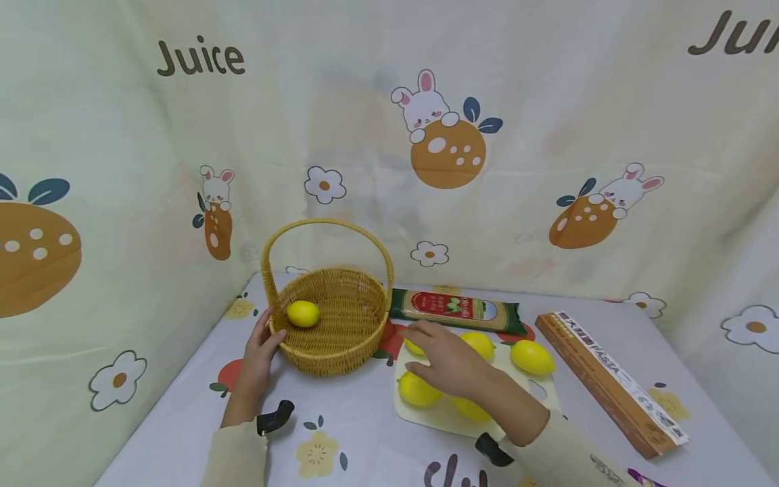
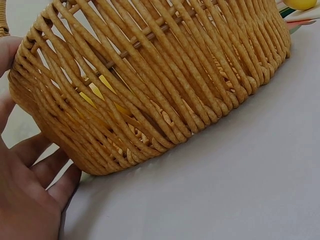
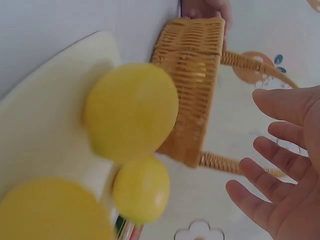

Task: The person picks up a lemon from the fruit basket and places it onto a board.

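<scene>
My left hand (image 1: pixel 260 355) holds the left side of a round wicker basket (image 1: pixel 337 363), thumb at the rim and the other fingers around the outside wall. One yellow lemon (image 1: pixel 303 314) lies inside, toward the basket's left; its yellow shows through the weave in the left wrist view. My right hand (image 1: pixel 452 363) hovers over a cream cutting board (image 1: pixel 426 420), palm down and holding nothing. In the right wrist view its fingers (image 3: pixel 280 157) are spread and apart from the fruit. Several lemons sit on the board, among them a right-hand one (image 1: pixel 532 357) and a front-left one (image 1: pixel 418 389).
Behind the board lies a green pasta packet (image 1: pixel 456 310), right of the basket. A long brown pasta box (image 1: pixel 611 385) lies slantwise on the right. The basket's tall arched handle (image 1: pixel 328 222) stands upright. Patterned cloth (image 1: pixel 365 135) hangs around the table's back and sides.
</scene>
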Motion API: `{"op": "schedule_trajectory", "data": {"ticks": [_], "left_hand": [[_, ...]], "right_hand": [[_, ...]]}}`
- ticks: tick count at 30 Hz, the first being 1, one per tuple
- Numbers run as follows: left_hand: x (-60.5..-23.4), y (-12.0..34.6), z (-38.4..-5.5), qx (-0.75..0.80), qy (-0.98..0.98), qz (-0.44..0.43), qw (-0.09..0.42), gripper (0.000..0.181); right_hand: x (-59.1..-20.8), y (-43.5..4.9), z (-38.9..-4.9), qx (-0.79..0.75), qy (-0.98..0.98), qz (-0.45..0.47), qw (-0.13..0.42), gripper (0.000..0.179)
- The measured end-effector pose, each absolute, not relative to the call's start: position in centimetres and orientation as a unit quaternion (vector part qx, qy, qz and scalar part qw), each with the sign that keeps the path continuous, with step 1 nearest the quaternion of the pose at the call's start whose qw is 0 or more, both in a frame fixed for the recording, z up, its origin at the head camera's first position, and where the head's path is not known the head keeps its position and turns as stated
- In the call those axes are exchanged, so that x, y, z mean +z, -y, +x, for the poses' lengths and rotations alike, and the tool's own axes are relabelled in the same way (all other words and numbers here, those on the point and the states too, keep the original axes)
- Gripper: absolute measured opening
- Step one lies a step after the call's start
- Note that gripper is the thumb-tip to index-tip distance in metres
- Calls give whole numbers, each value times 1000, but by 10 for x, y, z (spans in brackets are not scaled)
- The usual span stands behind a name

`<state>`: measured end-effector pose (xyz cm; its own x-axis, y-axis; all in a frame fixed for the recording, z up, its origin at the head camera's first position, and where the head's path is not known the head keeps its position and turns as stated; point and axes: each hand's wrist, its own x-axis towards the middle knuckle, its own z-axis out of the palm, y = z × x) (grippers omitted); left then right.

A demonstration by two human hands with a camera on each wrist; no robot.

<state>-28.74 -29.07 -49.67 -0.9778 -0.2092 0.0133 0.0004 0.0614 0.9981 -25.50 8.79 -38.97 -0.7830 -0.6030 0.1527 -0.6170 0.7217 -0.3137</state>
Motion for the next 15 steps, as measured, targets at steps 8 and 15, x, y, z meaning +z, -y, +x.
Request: {"op": "schedule_trajectory", "data": {"ticks": [8,15], "left_hand": [[-502,292,-287,-687,719,72,74,64],[-500,293,-289,-685,721,66,84,62]], "right_hand": [[-397,-48,-273,190,914,357,-28,55],[-400,-14,-285,177,910,373,-19,54]]}}
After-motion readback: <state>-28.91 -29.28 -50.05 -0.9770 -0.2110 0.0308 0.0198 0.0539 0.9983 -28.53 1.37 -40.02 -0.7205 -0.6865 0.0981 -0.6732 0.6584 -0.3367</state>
